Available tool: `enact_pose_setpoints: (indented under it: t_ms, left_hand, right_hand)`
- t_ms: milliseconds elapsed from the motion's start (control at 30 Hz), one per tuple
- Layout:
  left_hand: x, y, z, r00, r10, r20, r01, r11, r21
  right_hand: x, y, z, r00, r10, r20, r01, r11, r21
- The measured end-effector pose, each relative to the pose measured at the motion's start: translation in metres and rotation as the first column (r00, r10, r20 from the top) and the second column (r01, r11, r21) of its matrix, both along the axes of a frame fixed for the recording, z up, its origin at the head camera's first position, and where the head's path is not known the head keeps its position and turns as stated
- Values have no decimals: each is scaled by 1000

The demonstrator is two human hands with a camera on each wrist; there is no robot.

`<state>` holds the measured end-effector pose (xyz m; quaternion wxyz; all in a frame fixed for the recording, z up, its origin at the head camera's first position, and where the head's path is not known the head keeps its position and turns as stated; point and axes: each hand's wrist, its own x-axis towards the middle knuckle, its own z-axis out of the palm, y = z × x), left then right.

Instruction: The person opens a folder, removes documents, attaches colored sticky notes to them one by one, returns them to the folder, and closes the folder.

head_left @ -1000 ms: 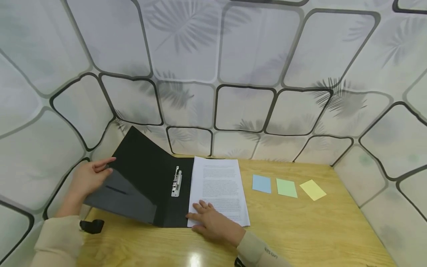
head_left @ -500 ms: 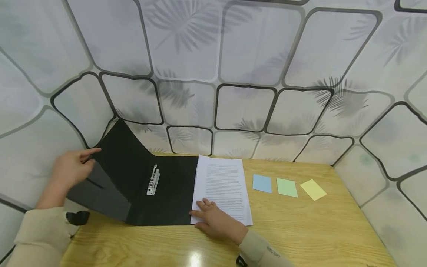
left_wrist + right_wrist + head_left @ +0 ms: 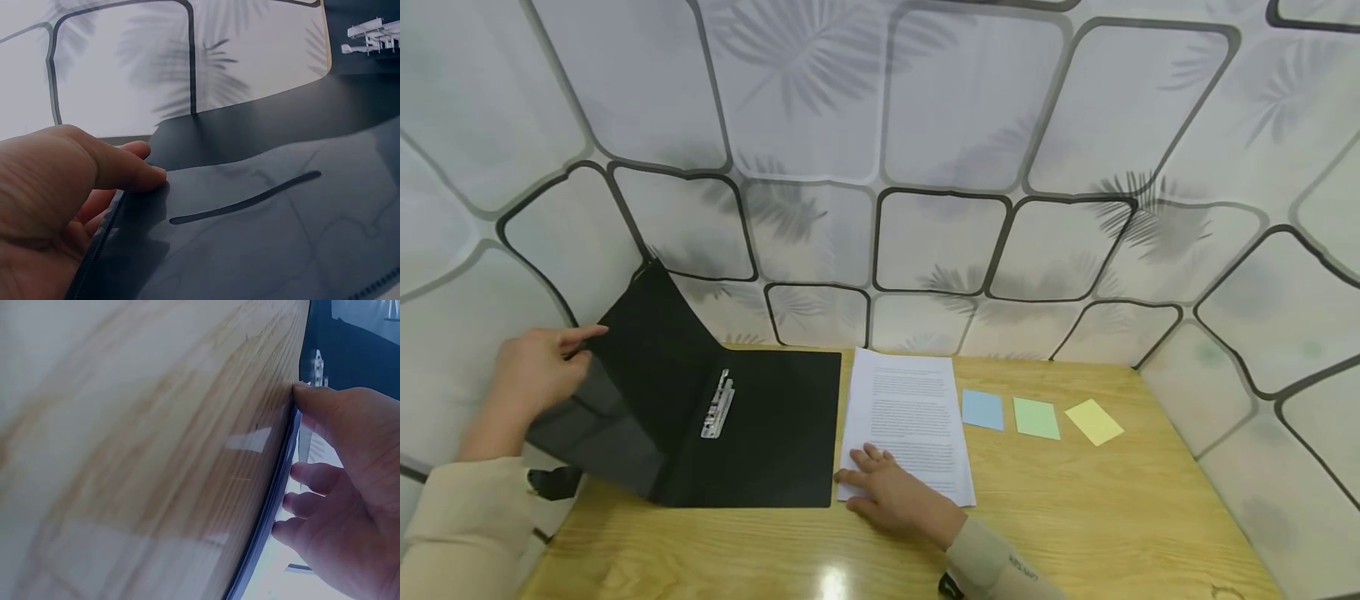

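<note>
A black folder (image 3: 775,417) lies spread on the wooden table, its left cover raised at a slant. My left hand (image 3: 538,371) pinches that cover's outer edge between thumb and fingers; in the left wrist view the thumb of the left hand (image 3: 75,181) presses on the clear pocket (image 3: 269,225). A metal clip (image 3: 718,404) sits near the folder's spine. Just right of the folder, separated by a narrow gap, is a stack of printed paper (image 3: 917,400). My right hand (image 3: 898,496) rests on its lower left part with fingers spread, seen closer as the right hand (image 3: 350,481) in the right wrist view.
Blue (image 3: 982,409), green (image 3: 1036,417) and yellow (image 3: 1093,422) paper squares lie in a row right of the stack. A patterned curtain (image 3: 940,242) stands behind the wooden table (image 3: 1075,517) and at its sides.
The folder has slid left with my left hand, out from under the paper stack, and the clip moved with it. My right hand and the stack have shifted only slightly right.
</note>
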<state>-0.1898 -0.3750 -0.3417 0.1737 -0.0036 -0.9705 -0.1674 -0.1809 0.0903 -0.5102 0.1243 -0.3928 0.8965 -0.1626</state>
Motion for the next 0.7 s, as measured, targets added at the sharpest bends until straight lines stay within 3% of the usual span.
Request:
enact_pose_setpoints:
  t_ms: [367, 500, 700]
  left_hand:
    - [3, -4, 4, 1000, 21, 11, -21, 1000, -3]
    - [6, -2, 2, 997, 20, -68, -23, 999, -37]
    - [9, 2, 1, 978, 24, -205, -38, 997, -61]
  right_hand:
    - [-2, 0, -2, 1000, -2, -3, 2, 1000, 2]
    - [-2, -2, -1, 1000, 7, -9, -7, 1000, -5]
    - [-2, -3, 1, 1000, -3, -8, 3, 1000, 10]
